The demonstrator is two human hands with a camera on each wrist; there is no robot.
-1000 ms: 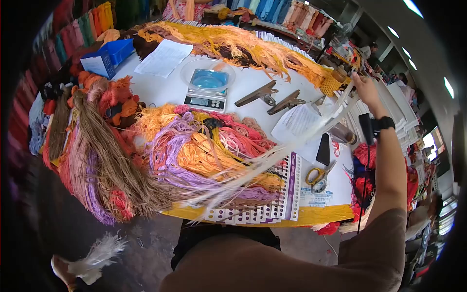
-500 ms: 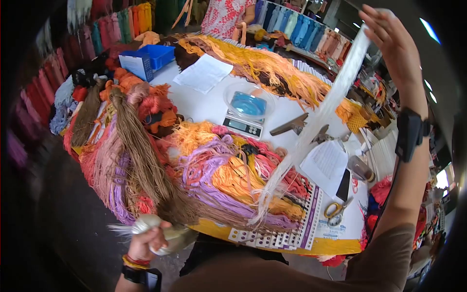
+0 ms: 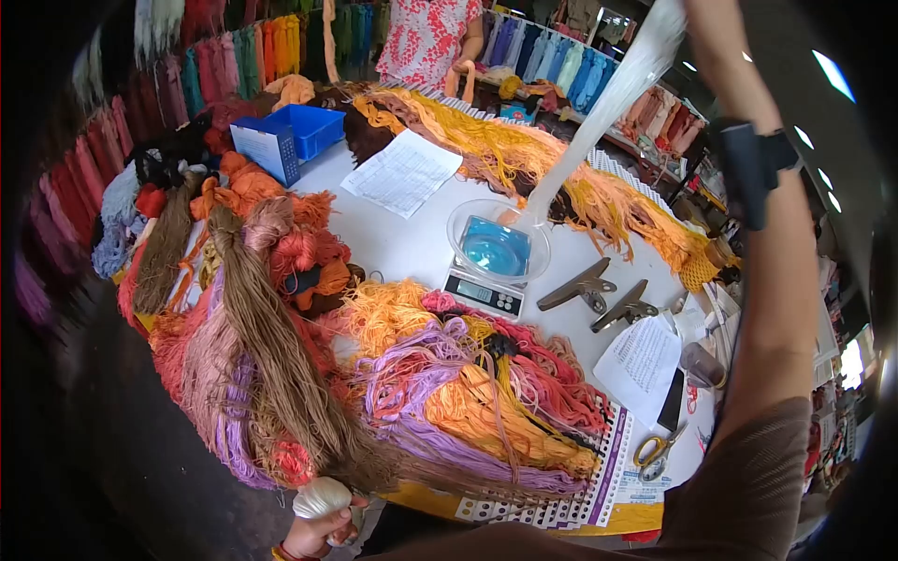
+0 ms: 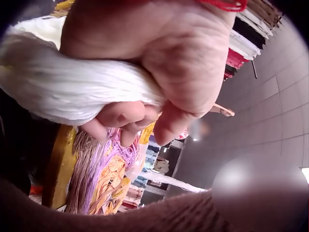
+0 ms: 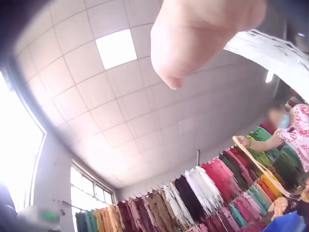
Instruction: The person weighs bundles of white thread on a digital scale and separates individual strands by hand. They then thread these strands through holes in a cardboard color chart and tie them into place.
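Low at the front, my left hand (image 3: 318, 535) grips a bundled white skein (image 3: 320, 497); in the left wrist view the fingers of that hand (image 4: 149, 63) curl round the smooth white thread (image 4: 82, 89). High on the right, my right hand (image 3: 718, 42) holds one end of a long loose white strand (image 3: 599, 117), which slants down to the clear bowl (image 3: 496, 245) on the scale (image 3: 482, 292). The right wrist view has that hand (image 5: 203, 36) against the ceiling, white strand (image 5: 275, 53) running from it; its fingertips are partly out of view.
Coloured thread heaps (image 3: 486, 402) and brown skeins (image 3: 271, 327) cover the table's front and left. Metal clips (image 3: 575, 285), papers (image 3: 402, 173), scissors (image 3: 655, 453) and a blue bin (image 3: 313, 131) lie around. Another person (image 3: 430, 42) stands across the table.
My right hand has risen, and the strand's lower end has moved from the front thread heap back to the bowl. My left hand, with the white bundle, has come lower and slightly right.
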